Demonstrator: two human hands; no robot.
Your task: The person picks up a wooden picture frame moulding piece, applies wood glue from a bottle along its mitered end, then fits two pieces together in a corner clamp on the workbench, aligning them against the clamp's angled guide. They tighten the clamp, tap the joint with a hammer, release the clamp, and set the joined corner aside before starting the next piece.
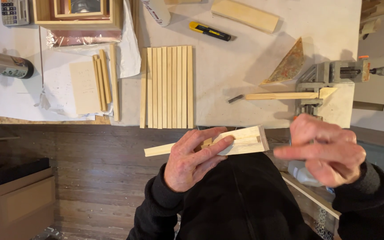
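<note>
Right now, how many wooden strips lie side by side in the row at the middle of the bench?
9 strips, laid edge to edge in one flat row on the bench, just beyond the left hand. None looks hidden, though the narrow seams make the count slightly uncertain.

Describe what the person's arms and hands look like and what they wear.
Both hands are bare: no gloves, and no rings or watch that can be seen. The left hand and right hand each come out of a long black sleeve with a ribbed cuff at the wrist. The sleeves match the plain black top below, which shows no markings.
</note>
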